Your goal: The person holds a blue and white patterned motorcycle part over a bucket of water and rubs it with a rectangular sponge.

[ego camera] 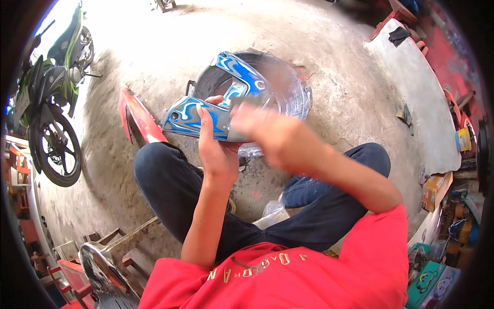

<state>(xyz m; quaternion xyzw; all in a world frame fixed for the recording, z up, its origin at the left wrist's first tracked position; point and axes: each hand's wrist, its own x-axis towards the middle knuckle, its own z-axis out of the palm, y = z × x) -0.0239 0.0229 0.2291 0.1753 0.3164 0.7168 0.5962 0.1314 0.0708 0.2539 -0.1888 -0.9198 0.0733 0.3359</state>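
My left hand (216,154) holds a V-shaped plastic motorcycle body panel (185,116), thumb on its face and fingers behind. The panel's surface has swirls of blue, white and grey, with a round hole near its left end. Motion blur covers my right hand (266,133), whose curled fingers press on the panel's near arm. Under those fingers shows a blurred grey sheet (244,101), probably sandpaper. Below the panel stands a round black tub (305,96) with handles, looking wet inside; its middle is partly hidden by the panel and my right hand.
On the concrete floor left of the tub lies a red body panel (144,116). A motorcycle (58,135) stands farther left. Between my legs is a clear plastic bag (273,210). Along the right run a pale slab (409,92), a cardboard box (434,191) and assorted clutter.
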